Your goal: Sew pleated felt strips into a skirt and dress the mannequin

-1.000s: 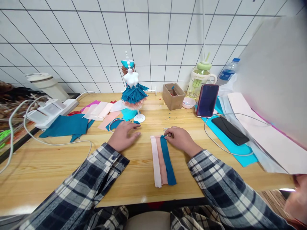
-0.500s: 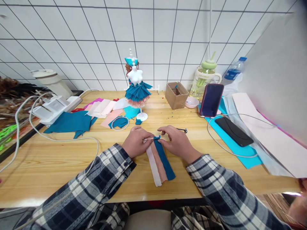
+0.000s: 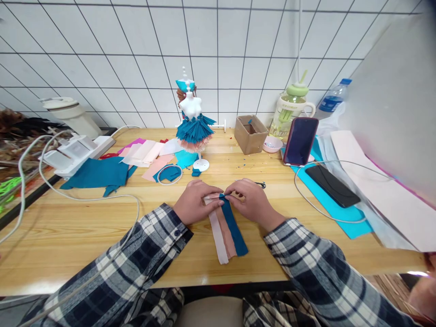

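- Left hand [image 3: 195, 202] has been moved: one second ago it was kept apart from the fabric strips [image 3: 227, 231]; now it is set at their far end, opposite the right hand [image 3: 254, 204].
- Wooden table [image 3: 200, 270]: extended on every side of the dress form [image 3: 191, 106], which is stood toward the rear.
- Dress form: taken as landmark; fitted with a ruffled blue and peach skirt [image 3: 194, 131].
- Blue fabric piece [image 3: 95, 177]: laid left of the dress form.
- Fabric strips: laid side by side, nearer the wearer than the dress form and slightly right of it; white, peach and blue noted, left to right.
- Grip: far end pinched between left thumb and fingers; far edge of the blue strip pinched by right thumb and fingers. Both sets of fingertips are brought close together.
- Cardboard box [image 3: 252, 143]: placed right of the dress form.
- Dark-handled tool [image 3: 261, 185]: partly hidden by the right hand, right of the dress form and nearer the wearer; whether it is held cannot be told.
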The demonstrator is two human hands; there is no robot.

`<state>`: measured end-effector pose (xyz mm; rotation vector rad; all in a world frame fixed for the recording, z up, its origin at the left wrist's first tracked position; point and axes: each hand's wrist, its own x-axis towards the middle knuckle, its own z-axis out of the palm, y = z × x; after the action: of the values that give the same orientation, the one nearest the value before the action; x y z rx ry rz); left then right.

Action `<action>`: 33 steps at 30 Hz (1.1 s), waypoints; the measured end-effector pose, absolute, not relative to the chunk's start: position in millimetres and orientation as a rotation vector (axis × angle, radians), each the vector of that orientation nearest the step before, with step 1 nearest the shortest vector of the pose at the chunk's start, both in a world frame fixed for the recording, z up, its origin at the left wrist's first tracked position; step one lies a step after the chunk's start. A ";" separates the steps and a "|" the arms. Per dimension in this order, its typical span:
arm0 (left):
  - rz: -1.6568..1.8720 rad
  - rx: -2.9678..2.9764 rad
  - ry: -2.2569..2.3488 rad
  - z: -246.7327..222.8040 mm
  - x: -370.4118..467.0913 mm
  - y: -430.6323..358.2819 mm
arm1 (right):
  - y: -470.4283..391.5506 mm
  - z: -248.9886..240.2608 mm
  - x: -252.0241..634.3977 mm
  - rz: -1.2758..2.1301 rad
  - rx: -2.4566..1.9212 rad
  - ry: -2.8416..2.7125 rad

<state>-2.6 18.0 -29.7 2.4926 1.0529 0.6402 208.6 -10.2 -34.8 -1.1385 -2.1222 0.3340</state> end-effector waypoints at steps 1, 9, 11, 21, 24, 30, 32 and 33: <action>0.659 2.456 1.036 -27.9 -2.1 17.7 | -10.4 -34.2 208.8 0.331 -1.133 -2.127; 0.748 2.282 1.096 -27.1 -0.7 16.4 | -9.4 -40.2 207.7 0.516 -1.186 -2.045; 0.749 2.281 1.094 -27.6 -1.1 16.8 | -8.7 -41.8 207.5 0.562 -1.195 -2.052; 0.710 2.260 1.136 -29.0 -0.6 18.2 | -11.0 -39.7 205.9 0.868 -1.227 -1.876; 0.717 2.278 1.132 -30.7 -0.3 18.5 | -8.1 -42.3 204.5 0.836 -1.298 -1.873; 0.740 2.267 1.053 -29.1 -1.9 17.9 | -4.8 -42.6 206.6 0.666 -1.353 -1.965; 0.723 2.222 1.020 -28.3 -2.6 18.1 | -5.5 -39.5 207.9 0.540 -1.323 -1.987; 0.706 2.206 1.028 -28.3 -2.6 18.5 | -6.2 -37.7 208.5 0.481 -1.301 -1.995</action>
<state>-2.6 18.5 -28.3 2.2058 1.0282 0.7065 208.5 -6.2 -37.7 -1.3014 -1.9952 0.4811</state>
